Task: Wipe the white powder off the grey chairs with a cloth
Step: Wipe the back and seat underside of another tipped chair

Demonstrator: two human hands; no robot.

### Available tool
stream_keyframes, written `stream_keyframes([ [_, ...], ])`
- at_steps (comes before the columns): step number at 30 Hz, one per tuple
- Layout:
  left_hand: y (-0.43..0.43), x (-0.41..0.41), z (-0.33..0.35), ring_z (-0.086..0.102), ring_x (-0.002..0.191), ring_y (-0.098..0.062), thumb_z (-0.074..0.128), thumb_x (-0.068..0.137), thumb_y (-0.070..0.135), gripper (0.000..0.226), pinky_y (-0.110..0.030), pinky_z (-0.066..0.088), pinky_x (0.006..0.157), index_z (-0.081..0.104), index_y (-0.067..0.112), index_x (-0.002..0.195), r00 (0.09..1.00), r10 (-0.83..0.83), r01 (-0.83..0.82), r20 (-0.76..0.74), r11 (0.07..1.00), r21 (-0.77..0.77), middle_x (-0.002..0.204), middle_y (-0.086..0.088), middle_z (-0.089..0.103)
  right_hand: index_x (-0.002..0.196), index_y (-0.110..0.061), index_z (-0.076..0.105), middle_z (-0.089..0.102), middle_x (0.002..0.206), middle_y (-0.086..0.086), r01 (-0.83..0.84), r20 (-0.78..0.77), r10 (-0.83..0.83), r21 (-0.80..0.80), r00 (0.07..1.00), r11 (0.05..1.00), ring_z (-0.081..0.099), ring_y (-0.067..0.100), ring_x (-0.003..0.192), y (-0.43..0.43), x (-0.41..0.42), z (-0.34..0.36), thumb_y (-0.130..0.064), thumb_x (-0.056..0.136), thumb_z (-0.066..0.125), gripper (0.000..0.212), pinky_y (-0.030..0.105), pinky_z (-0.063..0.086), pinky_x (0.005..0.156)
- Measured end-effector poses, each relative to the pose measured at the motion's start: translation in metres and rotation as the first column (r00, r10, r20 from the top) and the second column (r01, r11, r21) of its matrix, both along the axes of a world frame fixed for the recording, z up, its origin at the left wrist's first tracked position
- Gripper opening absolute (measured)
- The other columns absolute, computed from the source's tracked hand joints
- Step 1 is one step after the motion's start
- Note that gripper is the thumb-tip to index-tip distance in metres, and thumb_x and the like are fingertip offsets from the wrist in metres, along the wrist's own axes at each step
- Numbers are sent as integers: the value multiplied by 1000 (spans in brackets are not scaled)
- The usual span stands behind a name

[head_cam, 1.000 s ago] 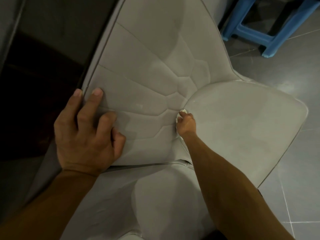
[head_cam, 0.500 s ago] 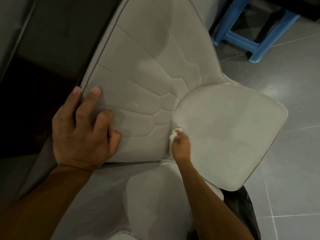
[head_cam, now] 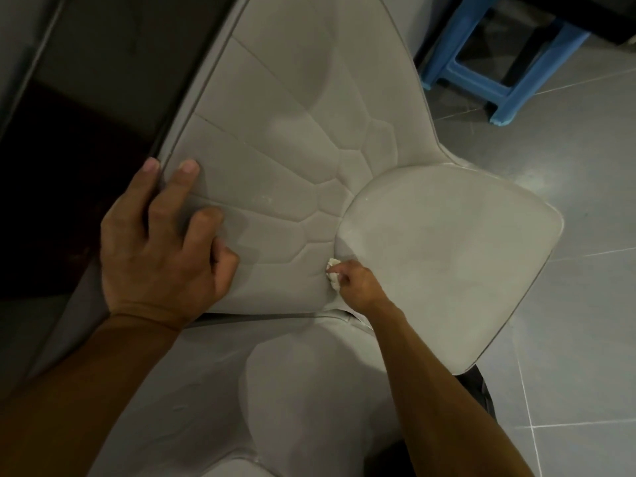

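Note:
A grey padded chair [head_cam: 292, 139] with stitched panels fills the middle of the head view, its smooth seat [head_cam: 447, 242] spreading to the right. My left hand [head_cam: 161, 242] rests on the quilted backrest near its left edge, two fingers stretched out and the others bent. My right hand [head_cam: 358, 282] pinches a small crumpled white cloth [head_cam: 333, 273] and presses it into the crease where backrest and seat meet. A few faint white specks show on the backrest panels. A second grey chair [head_cam: 309, 390] lies below, partly hidden by my forearms.
A blue plastic stool [head_cam: 499, 74] stands on the grey tiled floor [head_cam: 568, 339] at the upper right. A dark panel or furniture edge [head_cam: 86, 115] runs along the left side of the chair.
My right hand with the cloth has slid along the crease from its upper part toward the lower end of the seat joint. My left hand has stayed on the backrest.

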State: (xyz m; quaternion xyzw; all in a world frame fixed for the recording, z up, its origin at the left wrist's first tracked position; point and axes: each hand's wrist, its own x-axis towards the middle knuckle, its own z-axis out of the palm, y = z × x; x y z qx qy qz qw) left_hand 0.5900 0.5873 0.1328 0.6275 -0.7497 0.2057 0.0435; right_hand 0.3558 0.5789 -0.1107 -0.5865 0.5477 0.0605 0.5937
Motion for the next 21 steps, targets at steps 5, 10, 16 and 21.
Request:
stream_keyframes([
  [5,2,1,-1,38,135,-45,57,86,21,19,-55,46,98,63,5,95,1000,5,-5,0,1000,8,145,-17,44,117,-14,72,65,123,11,161,108,-148,-134,983,978,61,30,115,-6,-6,13,-10,98,48,31,28,43,99],
  [10,2,1,0,33,138,-43,58,86,21,18,-56,46,99,62,6,95,1000,8,-8,-7,1000,13,145,-16,42,132,-17,60,57,120,7,486,356,-339,-520,871,702,54,21,108,-33,38,61,-18,103,49,31,25,43,96],
  [16,4,2,-2,44,132,-50,57,87,21,19,-59,45,100,58,6,100,1000,16,-15,-27,1000,26,146,-16,39,128,-10,63,64,116,5,526,192,-502,-102,843,844,59,28,111,-41,51,33,-16,102,52,29,18,44,87],
  [21,5,11,-11,50,130,-52,56,89,20,21,-63,41,104,53,7,104,999,24,-21,-31,997,74,139,-25,51,129,-15,64,58,124,13,444,-22,-461,-234,887,865,59,31,112,-32,33,21,-16,100,51,31,22,40,95],
])
